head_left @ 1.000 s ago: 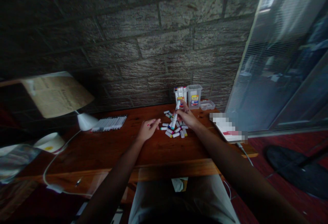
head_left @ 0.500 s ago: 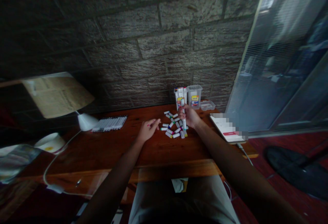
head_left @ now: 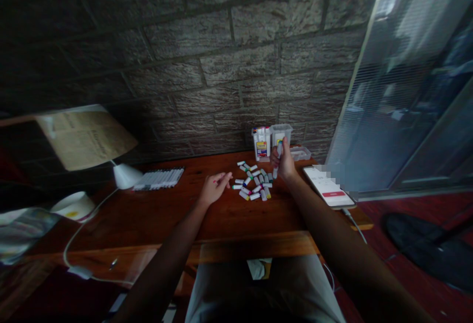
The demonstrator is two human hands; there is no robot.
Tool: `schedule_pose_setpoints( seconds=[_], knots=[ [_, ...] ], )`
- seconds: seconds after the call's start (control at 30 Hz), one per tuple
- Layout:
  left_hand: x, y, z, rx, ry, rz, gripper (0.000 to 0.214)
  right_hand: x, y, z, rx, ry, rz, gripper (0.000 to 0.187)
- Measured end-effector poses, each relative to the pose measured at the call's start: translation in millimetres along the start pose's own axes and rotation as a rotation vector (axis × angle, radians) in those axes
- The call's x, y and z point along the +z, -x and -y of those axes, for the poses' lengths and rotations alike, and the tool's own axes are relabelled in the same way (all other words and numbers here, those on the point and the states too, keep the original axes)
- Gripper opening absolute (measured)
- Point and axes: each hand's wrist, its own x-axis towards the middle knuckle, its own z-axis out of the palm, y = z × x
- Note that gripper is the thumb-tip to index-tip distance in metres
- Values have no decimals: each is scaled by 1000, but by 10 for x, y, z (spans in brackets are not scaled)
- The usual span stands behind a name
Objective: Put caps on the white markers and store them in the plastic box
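My right hand is closed round a white marker, held nearly upright with a teal band near its top, in front of an open clear plastic box. My left hand rests low over the table, fingers drawn together; a bit of pink shows at it, but what it holds, if anything, is too small to name. Between the hands lie several short white pieces with coloured ends, like marker caps, loosely scattered. A second clear box stands left of the first, filled with upright markers.
A row of white markers lies on the wooden table at left, beside a lamp and a paper bowl. At right are a clear lid and a tablet-like device with a cable. A stone wall stands behind.
My right hand has moved right with the marker, from in front of the filled box to in front of the other box. My left hand stays nearly still.
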Motion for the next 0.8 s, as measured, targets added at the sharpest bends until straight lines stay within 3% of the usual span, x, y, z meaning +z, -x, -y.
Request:
schedule_pose_setpoints(
  seconds=[0.3, 0.8],
  knots=[
    [9, 3, 10, -2, 12, 4, 50, -63, -25, -62, -57, 38, -118, 63],
    [8, 0, 19, 13, 19, 3, 48, -44, 21, -20, -31, -2, -107, 58]
  ],
)
